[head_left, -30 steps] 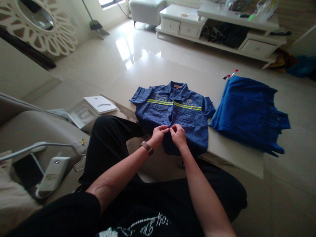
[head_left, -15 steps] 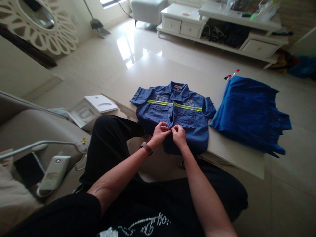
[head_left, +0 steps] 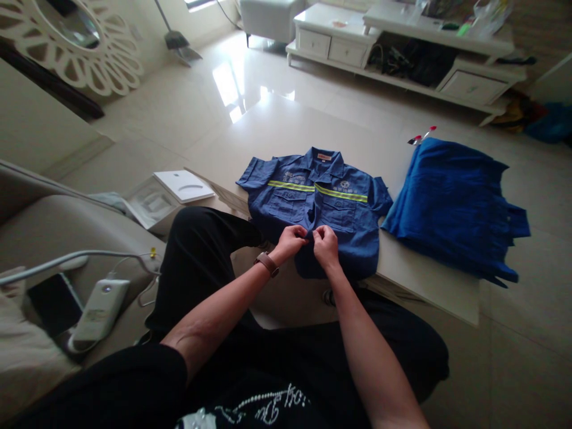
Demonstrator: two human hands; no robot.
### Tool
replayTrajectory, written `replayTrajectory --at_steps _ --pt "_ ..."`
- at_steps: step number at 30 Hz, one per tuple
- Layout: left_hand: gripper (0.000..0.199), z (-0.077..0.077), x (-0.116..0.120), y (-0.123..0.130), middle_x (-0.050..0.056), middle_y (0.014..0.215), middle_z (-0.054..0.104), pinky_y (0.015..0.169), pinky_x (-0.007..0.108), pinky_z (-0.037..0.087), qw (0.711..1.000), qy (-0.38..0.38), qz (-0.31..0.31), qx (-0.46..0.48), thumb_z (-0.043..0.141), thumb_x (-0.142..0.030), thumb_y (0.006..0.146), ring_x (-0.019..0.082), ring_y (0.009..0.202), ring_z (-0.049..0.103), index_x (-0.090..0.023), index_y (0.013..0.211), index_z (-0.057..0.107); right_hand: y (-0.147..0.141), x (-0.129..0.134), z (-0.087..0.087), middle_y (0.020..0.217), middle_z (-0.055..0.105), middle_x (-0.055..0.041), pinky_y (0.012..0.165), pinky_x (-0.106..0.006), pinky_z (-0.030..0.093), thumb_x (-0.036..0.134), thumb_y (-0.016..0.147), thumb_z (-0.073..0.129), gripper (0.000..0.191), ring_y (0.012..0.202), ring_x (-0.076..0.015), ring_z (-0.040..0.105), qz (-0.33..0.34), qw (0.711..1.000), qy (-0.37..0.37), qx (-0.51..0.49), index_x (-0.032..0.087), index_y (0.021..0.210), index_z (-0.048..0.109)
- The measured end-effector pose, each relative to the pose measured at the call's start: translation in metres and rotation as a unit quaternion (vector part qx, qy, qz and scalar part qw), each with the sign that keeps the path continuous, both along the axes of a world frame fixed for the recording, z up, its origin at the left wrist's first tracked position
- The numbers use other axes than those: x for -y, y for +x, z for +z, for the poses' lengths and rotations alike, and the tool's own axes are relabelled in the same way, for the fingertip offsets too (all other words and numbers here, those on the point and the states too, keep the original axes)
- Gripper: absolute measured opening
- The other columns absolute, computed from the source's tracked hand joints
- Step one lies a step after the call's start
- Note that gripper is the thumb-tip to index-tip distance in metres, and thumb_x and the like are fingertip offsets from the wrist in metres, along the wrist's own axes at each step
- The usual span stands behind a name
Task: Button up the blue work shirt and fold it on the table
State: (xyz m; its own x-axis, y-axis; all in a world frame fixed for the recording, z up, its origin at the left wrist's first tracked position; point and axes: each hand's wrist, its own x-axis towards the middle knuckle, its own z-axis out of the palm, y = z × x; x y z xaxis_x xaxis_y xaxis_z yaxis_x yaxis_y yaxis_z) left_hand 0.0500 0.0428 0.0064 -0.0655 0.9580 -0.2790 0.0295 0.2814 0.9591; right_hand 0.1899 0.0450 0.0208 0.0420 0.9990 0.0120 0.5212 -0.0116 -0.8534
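Note:
A dark blue work shirt [head_left: 353, 238] with a yellow reflective stripe lies face up on a low pale table [head_left: 420, 280], collar away from me. My left hand [head_left: 290, 240], with a brown watch on its wrist, and my right hand [head_left: 325, 244] meet at the shirt's front placket below the pockets. Both pinch the fabric edges there, fingertips almost touching.
A stack of brighter blue garments [head_left: 456, 202] lies on the table's right part. A white box [head_left: 172, 193] sits left of the table. On the sofa at left lie a handheld white device [head_left: 96, 313] and a metal hanger [head_left: 67, 262]. A white TV cabinet [head_left: 402, 47] stands beyond.
My hands have shifted slightly up the shirt front, staying pinched together on the placket. The view has drifted a little.

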Motion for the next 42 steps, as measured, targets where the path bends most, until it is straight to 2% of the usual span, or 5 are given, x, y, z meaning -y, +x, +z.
replayTrajectory --at_steps 10,16,28,37,42 --pt "0.02 -0.004 0.01 -0.013 0.001 0.075 0.066 0.061 0.023 0.04 0.997 0.022 -0.076 -0.005 0.077 -0.03 0.071 0.012 0.066 0.055 -0.015 0.082 0.071 0.007 -0.008 -0.004 0.07 0.061 -0.0004 0.072 -0.032 0.043 0.031 0.083 0.054 0.017 0.071 -0.0198 0.055 0.045 0.992 -0.117 0.018 0.025 0.067 0.053" --pt "0.039 -0.002 0.026 -0.011 -0.001 0.067 0.054 0.06 0.025 0.034 0.988 0.052 -0.14 -0.028 0.066 -0.053 0.086 0.012 0.064 0.044 -0.017 0.071 0.063 0.013 -0.009 -0.008 0.086 0.069 -0.0047 0.076 -0.034 0.047 0.053 0.081 0.068 0.031 0.08 -0.0229 0.063 -0.03 0.997 -0.055 0.037 0.024 0.086 0.06" --pt "0.037 -0.003 0.04 -0.009 -0.002 0.061 0.052 0.057 0.025 0.03 0.965 0.056 -0.234 -0.103 0.062 -0.045 0.089 0.012 0.06 0.039 -0.017 0.065 0.062 0.008 -0.005 -0.024 0.092 0.077 -0.0093 0.084 -0.035 0.053 0.021 0.078 0.07 0.022 0.087 -0.0248 0.072 0.025 0.99 -0.079 0.111 0.02 0.1 0.072" --pt "0.005 0.003 0.001 0.0 0.001 0.075 0.067 0.07 0.026 0.045 0.982 0.078 -0.058 -0.162 0.073 -0.023 0.083 0.016 0.07 0.058 -0.019 0.086 0.071 0.011 -0.009 -0.018 0.091 0.077 -0.0081 0.083 -0.036 0.054 0.021 0.074 0.06 0.029 0.083 -0.0242 0.07 0.007 0.995 -0.056 0.076 0.02 0.1 0.073" --pt "0.015 -0.008 -0.021 0.008 0.001 0.078 0.062 0.078 0.029 0.046 0.97 0.095 -0.045 -0.22 0.077 -0.008 0.076 0.016 0.071 0.054 -0.02 0.084 0.073 0.013 -0.009 -0.016 0.092 0.078 -0.0089 0.085 -0.036 0.055 0.02 0.073 0.059 0.027 0.085 -0.0249 0.071 0.01 0.996 -0.05 0.072 0.02 0.097 0.073"
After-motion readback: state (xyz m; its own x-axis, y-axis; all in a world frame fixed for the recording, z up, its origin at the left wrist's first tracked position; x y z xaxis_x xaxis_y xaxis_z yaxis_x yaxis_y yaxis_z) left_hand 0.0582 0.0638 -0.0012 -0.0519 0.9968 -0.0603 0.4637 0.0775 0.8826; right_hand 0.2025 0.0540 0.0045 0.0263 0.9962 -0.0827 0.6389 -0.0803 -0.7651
